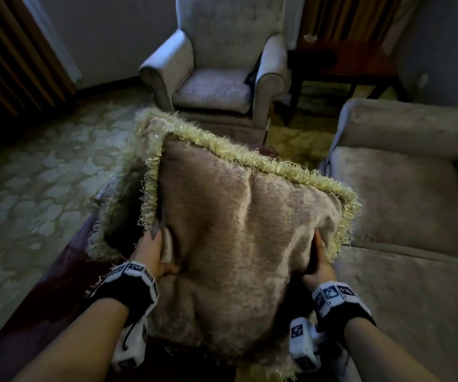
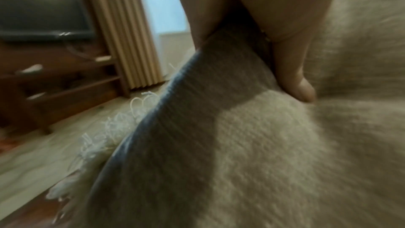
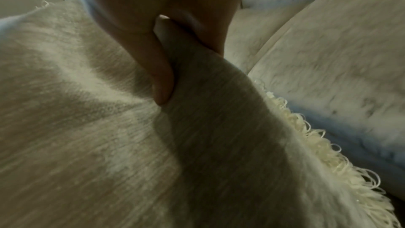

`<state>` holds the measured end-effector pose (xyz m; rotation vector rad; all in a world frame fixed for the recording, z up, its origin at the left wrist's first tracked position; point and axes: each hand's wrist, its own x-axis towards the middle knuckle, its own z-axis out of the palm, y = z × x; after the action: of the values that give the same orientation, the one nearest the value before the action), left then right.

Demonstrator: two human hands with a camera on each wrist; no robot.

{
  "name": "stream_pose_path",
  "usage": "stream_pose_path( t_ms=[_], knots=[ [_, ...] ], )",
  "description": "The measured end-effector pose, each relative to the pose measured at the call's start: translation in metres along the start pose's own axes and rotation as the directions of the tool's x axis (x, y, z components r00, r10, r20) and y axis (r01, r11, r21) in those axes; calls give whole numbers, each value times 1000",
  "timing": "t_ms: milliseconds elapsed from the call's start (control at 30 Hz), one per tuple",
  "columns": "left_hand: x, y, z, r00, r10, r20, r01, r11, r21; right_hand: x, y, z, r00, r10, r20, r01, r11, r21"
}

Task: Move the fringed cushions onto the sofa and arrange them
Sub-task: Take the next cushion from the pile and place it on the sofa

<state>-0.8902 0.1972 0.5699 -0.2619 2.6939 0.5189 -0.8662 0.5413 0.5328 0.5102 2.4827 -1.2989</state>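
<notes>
A beige fringed cushion (image 1: 239, 238) with pale yellow fringe is held up in front of me, tilted. My left hand (image 1: 153, 252) grips a fold of fabric on its left side, and the thumb (image 2: 291, 75) presses into the cloth. My right hand (image 1: 317, 260) pinches the right side near the fringe, its thumb (image 3: 162, 79) dug into the fabric. A second fringed cushion (image 1: 123, 199) lies behind and to the left, partly hidden by the held one. The grey sofa (image 1: 404, 194) is to the right.
A grey armchair (image 1: 217, 75) stands ahead. A dark wooden side table (image 1: 343, 67) sits between armchair and sofa. Patterned carpet (image 1: 35, 175) covers the floor at left. In the left wrist view a TV (image 2: 43, 15) rests on a wooden stand beside a curtain (image 2: 122, 32).
</notes>
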Motion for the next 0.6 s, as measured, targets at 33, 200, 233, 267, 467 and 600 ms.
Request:
stream_pose_path(
  t_ms=[33, 200, 233, 267, 467, 600],
  knots=[
    [-3, 18, -1, 1000, 25, -8, -25, 1000, 16, -6, 4, -18, 1000, -9, -21, 10, 999, 35],
    [-22, 126, 18, 986, 160, -43, -158, 987, 31, -35, 48, -118, 988, -22, -156, 45, 989, 143],
    [-25, 149, 26, 981, 190, -46, -189, 982, 28, -41, 59, -140, 982, -19, -185, 49, 987, 156],
    [-28, 175, 34, 973, 226, -44, -225, 974, 26, -46, 72, -162, 976, -6, -217, 43, 985, 165],
    [-51, 351, 111, 893, 450, -8, -450, 893, 7, -96, 182, -292, 870, 141, -472, -27, 970, 240],
    [-83, 476, 181, 768, 632, 105, -633, 773, -22, -153, 275, -366, 737, 329, -590, -171, 936, 309]
  ],
)
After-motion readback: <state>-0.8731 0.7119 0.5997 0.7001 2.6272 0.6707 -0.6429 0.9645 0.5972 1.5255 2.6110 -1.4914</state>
